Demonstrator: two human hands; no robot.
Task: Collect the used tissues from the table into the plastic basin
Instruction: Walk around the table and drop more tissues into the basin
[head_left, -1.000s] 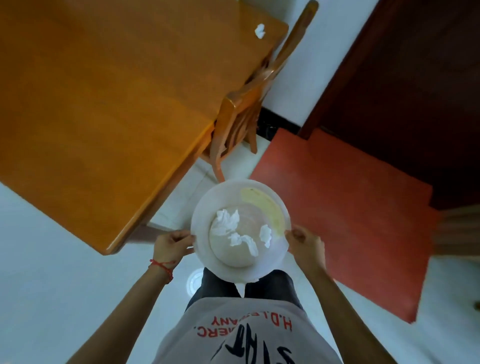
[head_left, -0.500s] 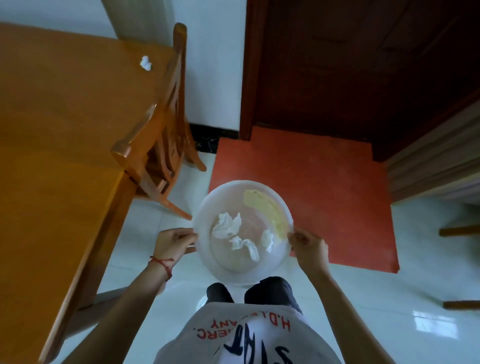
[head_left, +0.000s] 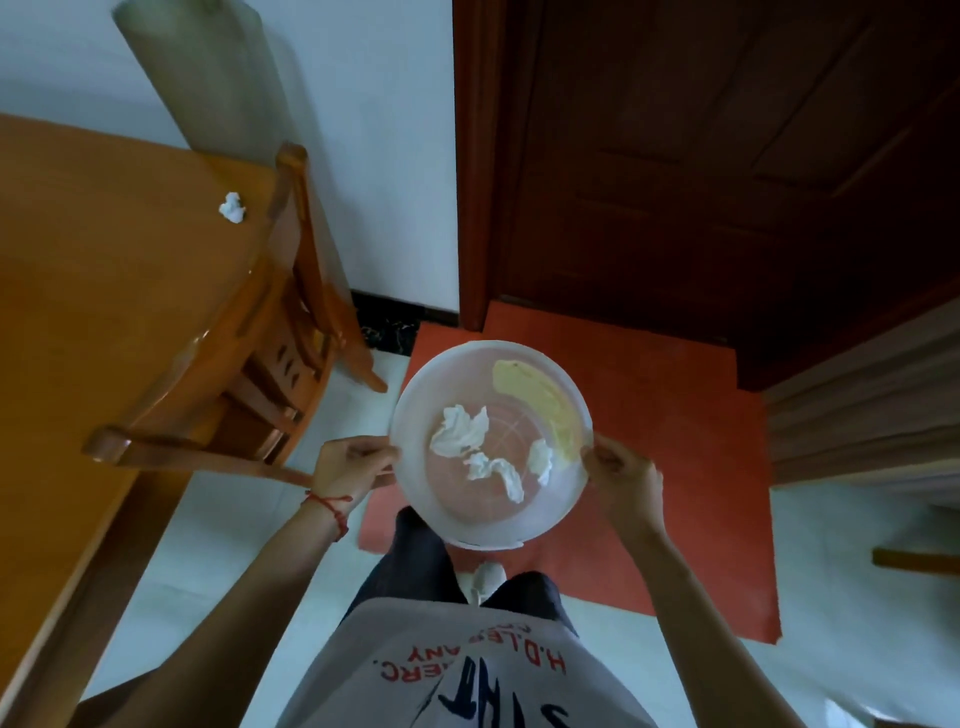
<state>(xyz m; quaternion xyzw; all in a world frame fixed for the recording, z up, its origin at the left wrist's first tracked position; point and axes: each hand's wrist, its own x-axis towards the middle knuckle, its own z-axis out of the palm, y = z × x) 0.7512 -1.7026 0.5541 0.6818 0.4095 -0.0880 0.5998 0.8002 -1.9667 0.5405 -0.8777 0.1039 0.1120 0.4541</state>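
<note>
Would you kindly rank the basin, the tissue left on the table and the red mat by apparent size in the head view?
1. Red mat
2. Basin
3. Tissue on the table, farther off, so it looks smaller.

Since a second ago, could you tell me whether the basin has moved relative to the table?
Yes. The basin, held at its rim by both hands, has moved right, away from the table edge, and is now over the red mat.

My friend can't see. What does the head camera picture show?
Both hands, left hand and right hand, hold a white plastic basin with three crumpled tissues inside. One more tissue lies on the wooden table, beside a chair.
</note>
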